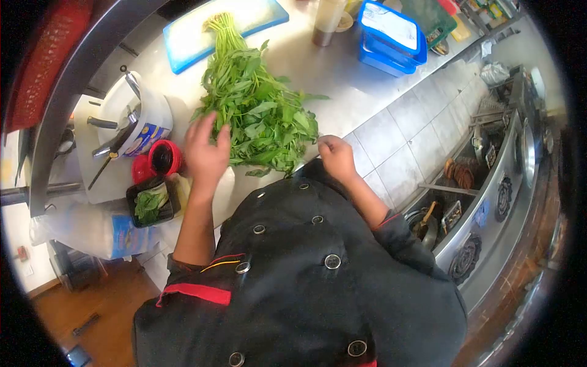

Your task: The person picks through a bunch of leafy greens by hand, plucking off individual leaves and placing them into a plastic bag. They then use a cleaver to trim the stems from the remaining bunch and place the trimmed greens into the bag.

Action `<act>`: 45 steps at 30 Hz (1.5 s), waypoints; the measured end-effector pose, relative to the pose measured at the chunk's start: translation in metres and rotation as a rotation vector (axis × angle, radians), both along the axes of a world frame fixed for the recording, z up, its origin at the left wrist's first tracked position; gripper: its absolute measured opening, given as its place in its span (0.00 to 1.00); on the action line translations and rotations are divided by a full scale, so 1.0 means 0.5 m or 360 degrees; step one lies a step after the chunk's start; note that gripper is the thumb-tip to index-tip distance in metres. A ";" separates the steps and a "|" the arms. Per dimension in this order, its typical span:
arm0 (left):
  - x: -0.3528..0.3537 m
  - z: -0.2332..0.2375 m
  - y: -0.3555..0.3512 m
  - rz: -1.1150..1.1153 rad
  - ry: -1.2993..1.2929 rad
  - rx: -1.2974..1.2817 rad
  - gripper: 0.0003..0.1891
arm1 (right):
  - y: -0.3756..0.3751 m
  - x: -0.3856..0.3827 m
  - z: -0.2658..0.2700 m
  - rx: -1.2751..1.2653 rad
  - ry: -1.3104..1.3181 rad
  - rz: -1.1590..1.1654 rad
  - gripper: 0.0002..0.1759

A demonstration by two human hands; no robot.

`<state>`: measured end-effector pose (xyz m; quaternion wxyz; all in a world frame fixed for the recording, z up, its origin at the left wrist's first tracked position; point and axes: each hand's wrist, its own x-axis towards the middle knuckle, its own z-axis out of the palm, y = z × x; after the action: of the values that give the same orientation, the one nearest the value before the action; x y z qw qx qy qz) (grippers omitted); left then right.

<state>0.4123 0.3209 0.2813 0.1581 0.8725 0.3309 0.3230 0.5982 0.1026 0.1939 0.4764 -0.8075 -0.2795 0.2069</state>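
Observation:
A large bunch of leafy greens (pixel 260 113) lies on the steel counter (pixel 342 104), its tied stems resting on a white cutting board with a blue edge (pixel 180 52). My left hand (pixel 208 150) is at the left side of the leaves, fingers spread and slightly blurred, with nothing held in it. My right hand (pixel 337 158) is just right of the leaves at the counter's front edge, its fingers curled together. Whatever may be between those fingers is too small to make out.
On the left stand a white bucket with utensils (pixel 153 110), red cups (pixel 165 157), a black tray with leaves (pixel 132 199) and a plastic bag (pixel 98 232). Blue containers (pixel 391 43) sit at the back right. A stove (pixel 489 208) stands across the tiled floor.

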 end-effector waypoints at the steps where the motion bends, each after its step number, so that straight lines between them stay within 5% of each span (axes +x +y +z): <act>1: 0.008 -0.002 -0.013 -0.0116 -0.0176 0.0074 0.12 | 0.007 -0.005 0.011 0.0007 -0.0012 0.0011 0.11; 9: -0.010 -0.066 -0.074 -0.0427 0.0356 -0.0172 0.06 | 0.120 -0.061 0.097 -0.0011 -0.0454 0.0744 0.11; 19: 0.022 -0.069 -0.029 -0.0327 0.0396 -0.0106 0.08 | 0.122 -0.065 0.041 -0.0312 -0.0542 0.0820 0.11; 28: 0.024 -0.058 0.005 -0.0530 0.0300 -0.0495 0.09 | 0.151 -0.089 0.091 0.0141 -0.0596 0.0632 0.12; 37: 0.035 -0.053 0.018 -0.0694 0.0335 -0.0864 0.10 | 0.193 -0.093 0.097 -0.0091 -0.0499 0.0697 0.13; 45: 0.038 -0.074 0.044 -0.0672 0.0302 -0.0919 0.09 | 0.178 -0.043 0.067 -0.0001 0.0358 0.0557 0.11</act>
<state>0.4314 0.3429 0.2442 0.4296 0.8670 0.2342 0.0944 0.5768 0.1917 0.2275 0.4613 -0.7186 -0.3603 0.3755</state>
